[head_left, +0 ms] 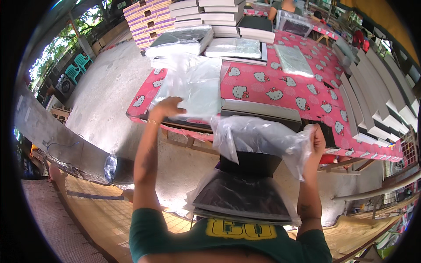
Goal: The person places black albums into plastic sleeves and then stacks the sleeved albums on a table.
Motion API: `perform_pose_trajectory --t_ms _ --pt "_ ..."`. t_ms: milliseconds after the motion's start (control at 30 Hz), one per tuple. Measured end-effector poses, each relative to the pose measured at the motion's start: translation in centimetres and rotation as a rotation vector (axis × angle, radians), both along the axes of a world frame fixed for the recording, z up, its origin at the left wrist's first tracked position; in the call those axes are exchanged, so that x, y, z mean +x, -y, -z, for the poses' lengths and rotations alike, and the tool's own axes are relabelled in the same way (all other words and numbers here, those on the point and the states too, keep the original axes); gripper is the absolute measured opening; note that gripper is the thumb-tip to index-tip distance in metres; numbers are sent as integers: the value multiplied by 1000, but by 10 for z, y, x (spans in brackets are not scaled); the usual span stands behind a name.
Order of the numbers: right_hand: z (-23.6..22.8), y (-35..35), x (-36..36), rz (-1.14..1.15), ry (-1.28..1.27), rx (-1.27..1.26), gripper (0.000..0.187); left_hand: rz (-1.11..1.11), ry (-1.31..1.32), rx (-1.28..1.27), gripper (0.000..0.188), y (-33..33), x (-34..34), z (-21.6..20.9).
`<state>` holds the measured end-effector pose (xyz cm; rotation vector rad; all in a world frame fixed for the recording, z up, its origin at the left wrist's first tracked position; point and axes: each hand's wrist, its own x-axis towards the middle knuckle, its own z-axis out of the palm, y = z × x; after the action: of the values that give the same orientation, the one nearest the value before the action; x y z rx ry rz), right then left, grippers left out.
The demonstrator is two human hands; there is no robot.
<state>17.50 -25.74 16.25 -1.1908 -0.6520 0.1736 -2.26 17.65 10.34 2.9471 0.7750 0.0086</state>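
My right hand (317, 138) is closed on one end of a clear plastic bag (258, 131). The bag stretches leftward, crumpled, above a black flat panel (250, 164) at the table's front edge. My left hand (170, 108) has its fingers apart over the near edge of a pile of clear plastic sheets or bags (204, 87). Whether its fingertips touch the plastic I cannot tell. Against my lap lies a black flat box-like piece (245, 197) wrapped in clear plastic. Another black piece with a pale side (261, 110) lies along the table edge, partly behind the bag.
The table wears a pink cartoon-print cover (274, 83). Pale-sided black pieces lean in a row (377, 96) at the right; more form stacks (221, 17) at the back, near plastic-wrapped ones (182, 39). A flat plastic pack (294, 60) lies mid-table. Another person (287, 6) is beyond.
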Motion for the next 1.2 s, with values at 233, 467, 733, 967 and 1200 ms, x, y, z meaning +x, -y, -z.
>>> perform_pose_trajectory --t_ms 233,467,733,967,1200 --pt "-49 -38 -8 -130 455 -78 22 512 939 -726 35 255 69 -74" --pt "-9 -21 7 -279 53 -47 39 275 946 -285 53 248 64 -78" --pt "16 -23 -12 -489 -350 1 16 307 1307 -512 51 259 54 -79" --pt "26 -24 -8 -79 -197 167 13 35 1128 -918 13 255 62 -48" --pt "26 -13 -18 -452 -42 -223 23 549 1040 -334 15 265 62 -51"
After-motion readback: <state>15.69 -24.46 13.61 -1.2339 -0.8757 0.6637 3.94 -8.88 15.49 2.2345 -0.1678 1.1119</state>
